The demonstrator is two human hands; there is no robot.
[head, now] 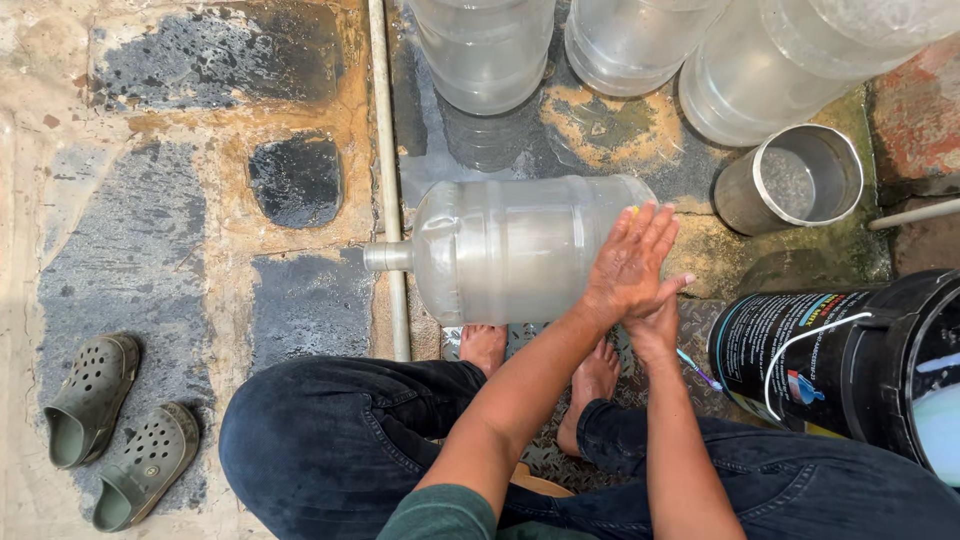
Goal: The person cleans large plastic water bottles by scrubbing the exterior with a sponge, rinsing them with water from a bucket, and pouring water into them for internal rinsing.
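Clogs [120, 430]: two grey-green, on wet paving at far left, well apart from the hands.
Pipe [385, 170]: thin, pale, runs top to bottom; jug neck lies across it.
Jug [510, 250]: large clear water jug on its side, neck pointing left, base to the right, just beyond the bare feet [540, 370].
Left hand [632, 262]: flat on the jug's base end; fingers straight, slightly fanned, pointing up and right.
Right hand [655, 325]: just under the left, mostly covered; finger state cannot be told.
Toothbrush [698, 370]: on the ground beside right wrist.
Steel can [790, 180]: open, upright, right of jug.
Black bucket [850, 360]: far right, tilted.
Upright jugs [620, 45]: three, top edge.
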